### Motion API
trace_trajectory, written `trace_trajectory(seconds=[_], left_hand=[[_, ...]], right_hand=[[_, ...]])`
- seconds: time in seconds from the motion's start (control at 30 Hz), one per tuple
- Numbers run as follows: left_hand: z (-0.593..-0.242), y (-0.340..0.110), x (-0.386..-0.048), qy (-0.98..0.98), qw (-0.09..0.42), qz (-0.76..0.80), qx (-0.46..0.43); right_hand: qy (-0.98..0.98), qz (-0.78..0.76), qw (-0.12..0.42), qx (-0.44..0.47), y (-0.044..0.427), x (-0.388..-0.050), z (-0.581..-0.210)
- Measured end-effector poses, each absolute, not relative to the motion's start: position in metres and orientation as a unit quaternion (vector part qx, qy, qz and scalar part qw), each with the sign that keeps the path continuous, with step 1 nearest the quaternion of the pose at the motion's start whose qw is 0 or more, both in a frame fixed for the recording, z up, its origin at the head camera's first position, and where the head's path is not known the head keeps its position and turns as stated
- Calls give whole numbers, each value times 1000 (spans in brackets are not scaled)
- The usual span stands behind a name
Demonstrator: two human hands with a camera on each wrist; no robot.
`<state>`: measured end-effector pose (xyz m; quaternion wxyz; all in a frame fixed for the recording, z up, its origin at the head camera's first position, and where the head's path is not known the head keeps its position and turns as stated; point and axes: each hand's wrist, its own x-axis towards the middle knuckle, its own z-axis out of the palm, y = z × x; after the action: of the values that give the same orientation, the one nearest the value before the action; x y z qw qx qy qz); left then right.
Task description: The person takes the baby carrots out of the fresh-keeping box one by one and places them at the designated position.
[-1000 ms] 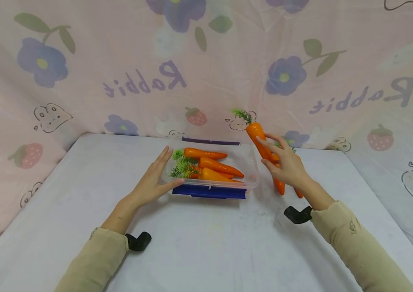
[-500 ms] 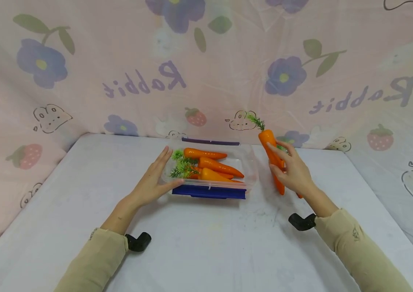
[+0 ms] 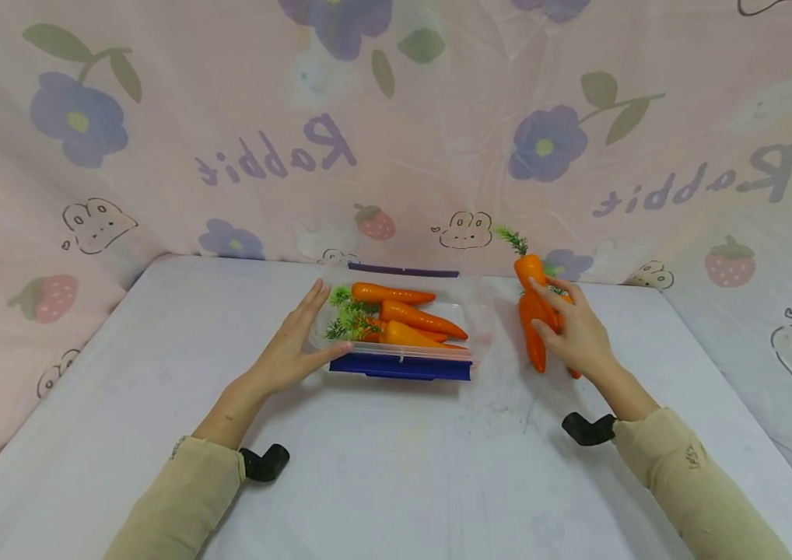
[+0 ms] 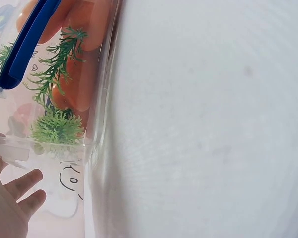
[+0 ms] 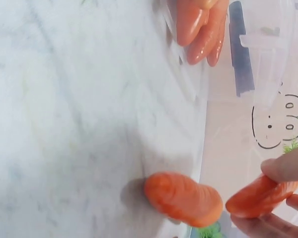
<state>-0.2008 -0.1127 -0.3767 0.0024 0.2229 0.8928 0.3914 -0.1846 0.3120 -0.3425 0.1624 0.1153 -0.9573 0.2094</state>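
Observation:
A clear box with blue latches holds several orange carrots with green tops at its left end. My left hand rests on the box's left end, fingers straight and thumb along the front rim. To the right of the box, my right hand grips a carrot whose leafy top points up and to the left. Beneath it lie other carrots on the table, partly hidden by the hand. The right wrist view shows the held carrot between thumb and fingers, beside a carrot on the table.
The white table meets a patterned cloth behind the box. A blue latch hangs folded out along the box's front side, and another stands out at the back.
My right hand has moved to the right and slightly down with its carrot, away from the box and over the carrots on the table. The left hand and the box have stayed in place.

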Motion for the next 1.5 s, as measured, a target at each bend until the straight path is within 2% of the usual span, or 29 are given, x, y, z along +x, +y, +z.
trace_trajectory(seconds=[0.37,1.5], left_hand=[[-376,-113,-202,896,4,386,220],[-378,-113,-201,893,1,390,224]], right_hand=[[-968,196,133,77,326,-177,-337],[-981,170,95,-25,367,-166,-345]])
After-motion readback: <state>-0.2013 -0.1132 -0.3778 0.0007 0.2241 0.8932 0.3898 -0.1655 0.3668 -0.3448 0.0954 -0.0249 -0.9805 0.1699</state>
